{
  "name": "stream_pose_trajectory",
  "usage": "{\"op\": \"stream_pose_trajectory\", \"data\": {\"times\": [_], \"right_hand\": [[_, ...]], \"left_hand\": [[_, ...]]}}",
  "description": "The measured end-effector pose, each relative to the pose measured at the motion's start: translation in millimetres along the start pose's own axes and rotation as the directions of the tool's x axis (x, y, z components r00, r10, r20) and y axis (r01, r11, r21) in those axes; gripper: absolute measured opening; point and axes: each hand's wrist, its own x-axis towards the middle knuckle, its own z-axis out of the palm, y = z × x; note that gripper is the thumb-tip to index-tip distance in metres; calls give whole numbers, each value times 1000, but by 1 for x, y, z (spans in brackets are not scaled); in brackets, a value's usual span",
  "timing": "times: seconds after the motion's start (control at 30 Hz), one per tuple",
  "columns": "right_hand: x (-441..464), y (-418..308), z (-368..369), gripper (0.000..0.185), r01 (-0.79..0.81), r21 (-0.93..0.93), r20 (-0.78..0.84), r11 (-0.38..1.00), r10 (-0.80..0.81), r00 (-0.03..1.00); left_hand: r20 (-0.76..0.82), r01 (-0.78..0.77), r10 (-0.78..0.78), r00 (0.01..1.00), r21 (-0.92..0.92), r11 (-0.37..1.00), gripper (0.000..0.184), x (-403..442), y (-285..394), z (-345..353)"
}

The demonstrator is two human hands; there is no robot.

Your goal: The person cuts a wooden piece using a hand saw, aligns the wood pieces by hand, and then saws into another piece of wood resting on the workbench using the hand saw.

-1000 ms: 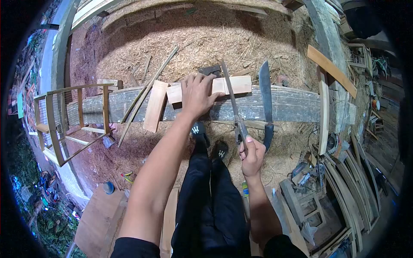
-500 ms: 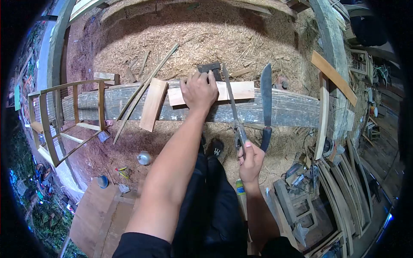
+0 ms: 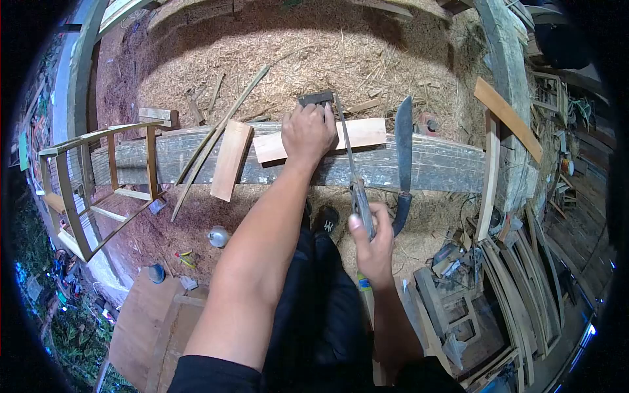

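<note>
My left hand [image 3: 308,134] presses down on a pale wooden board [image 3: 364,133], its fingers curled over the far edge. Against those fingertips is a dark block-shaped piece [image 3: 316,98], partly hidden. My right hand [image 3: 375,243] is around the handle of a handsaw [image 3: 359,196], thumb on the left side and fingers on the right. The thin saw blade, seen nearly edge-on, crosses the board just right of my left hand. Whether its teeth touch the wood I cannot tell.
The board lies on a weathered plank bench [image 3: 445,154]. A machete [image 3: 404,147] lies on the right, a short board [image 3: 230,160] and thin strips [image 3: 213,141] on the left. A wooden frame [image 3: 110,156] stands at the bench's left end. Sawdust [image 3: 229,59] covers the ground.
My right hand has shifted left and its grip on the saw handle looks looser. My left hand has moved slightly right, and the board's right end has turned a little away from me.
</note>
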Motion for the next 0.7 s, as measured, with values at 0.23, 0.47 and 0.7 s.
{"op": "stream_pose_trajectory", "data": {"times": [0.23,0.47,0.7], "right_hand": [[9,1,3,34,-131,-189,-109,973,112,988],[7,7,14,39,-196,-108,-124,975,182,975],[7,18,4,35,-119,-166,-86,979,106,991]], "left_hand": [[61,72,-74,995,28,997,27,3,3,0],[68,92,-93,993,23,995,27,3,1,-1],[87,103,-107,990,51,993,27,8,2,0]]}}
